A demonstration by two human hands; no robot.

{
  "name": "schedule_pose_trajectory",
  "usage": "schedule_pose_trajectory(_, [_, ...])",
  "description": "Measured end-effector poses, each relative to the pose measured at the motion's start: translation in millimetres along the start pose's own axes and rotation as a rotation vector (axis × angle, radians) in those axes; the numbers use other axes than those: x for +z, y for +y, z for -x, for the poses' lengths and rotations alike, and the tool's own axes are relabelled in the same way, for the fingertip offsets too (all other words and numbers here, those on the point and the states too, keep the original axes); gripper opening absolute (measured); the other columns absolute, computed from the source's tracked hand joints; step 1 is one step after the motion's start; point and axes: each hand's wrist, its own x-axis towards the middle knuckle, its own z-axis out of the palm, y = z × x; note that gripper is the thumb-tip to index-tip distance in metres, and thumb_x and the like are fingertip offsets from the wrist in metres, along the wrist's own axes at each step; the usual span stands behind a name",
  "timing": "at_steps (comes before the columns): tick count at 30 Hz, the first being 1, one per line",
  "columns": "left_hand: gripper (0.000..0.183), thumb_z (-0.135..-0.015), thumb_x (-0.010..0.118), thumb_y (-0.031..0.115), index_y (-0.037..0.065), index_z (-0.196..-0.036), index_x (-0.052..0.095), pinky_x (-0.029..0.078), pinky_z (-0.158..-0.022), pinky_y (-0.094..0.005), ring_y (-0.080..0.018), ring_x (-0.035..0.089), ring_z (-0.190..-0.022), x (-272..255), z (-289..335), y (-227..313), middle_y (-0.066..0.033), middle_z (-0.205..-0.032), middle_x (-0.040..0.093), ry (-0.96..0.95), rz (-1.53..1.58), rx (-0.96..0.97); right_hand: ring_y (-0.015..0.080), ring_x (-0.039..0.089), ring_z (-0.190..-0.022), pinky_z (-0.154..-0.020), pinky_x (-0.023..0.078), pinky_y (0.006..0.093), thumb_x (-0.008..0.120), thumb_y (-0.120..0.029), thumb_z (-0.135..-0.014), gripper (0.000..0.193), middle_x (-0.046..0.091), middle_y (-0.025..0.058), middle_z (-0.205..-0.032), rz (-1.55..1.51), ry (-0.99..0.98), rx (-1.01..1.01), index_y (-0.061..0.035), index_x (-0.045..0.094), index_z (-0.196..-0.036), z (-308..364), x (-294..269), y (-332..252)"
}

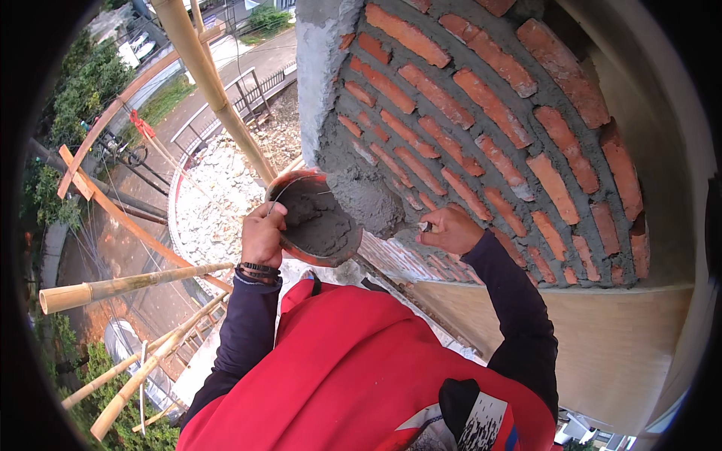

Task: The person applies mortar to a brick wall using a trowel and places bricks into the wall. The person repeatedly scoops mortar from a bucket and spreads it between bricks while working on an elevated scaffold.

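Observation:
My left hand [263, 234] is closed on the rim of a reddish bucket [347, 260], tilted so that its mouth faces me. Wet grey mortar [320, 222] lies inside it. My right hand [453, 230] grips the handle of a trowel [412, 225]. A heap of mortar [368, 201] covers most of the trowel's blade, which is beside the bucket's right rim. Just beyond both hands rises a red brick wall [459, 164] with thick grey mortar joints. Its left end meets a rough grey concrete column [322, 75].
Bamboo poles [214, 86] of a scaffold stand at the left, with more poles [135, 287] lower down. A wooden beam [124, 210] crosses there too. Far below lie rubble [218, 188], a railing and a road. A tan panel [579, 338] borders the wall's lower right.

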Motion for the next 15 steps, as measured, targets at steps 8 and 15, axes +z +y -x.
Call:
schedule_pose_trajectory(8, [0.008, -0.086, 0.063, 0.006, 0.002, -0.08, 0.066, 0.035, -0.054, -0.0236, -0.0082, 0.044, -0.055, -47, -32, -49, 0.0017, -0.062, 0.052, 0.144, -0.193, 0.116, 0.006, 0.042, -0.05, -0.044, 0.034, 0.0237, 0.061, -0.023, -0.095, 0.022, 0.046, -0.0041, -0.06, -0.361, 0.151, 0.086, -0.0015, 0.064, -0.098, 150, -182, -40])
schedule_pose_trajectory(15, [0.006, -0.081, 0.061, 0.004, 0.002, -0.076, 0.064, 0.033, -0.049, -0.0231, -0.0075, 0.043, -0.05, -86, -49, -68, 0.0028, -0.059, 0.051, 0.197, -0.1, 0.113, 0.008, 0.045, -0.051, -0.043, 0.034, 0.0268, 0.062, -0.023, -0.088, 0.024, 0.049, 0.0, -0.063, -0.133, 0.634, 0.194, 0.0012, 0.064, -0.088, 182, -299, -64])
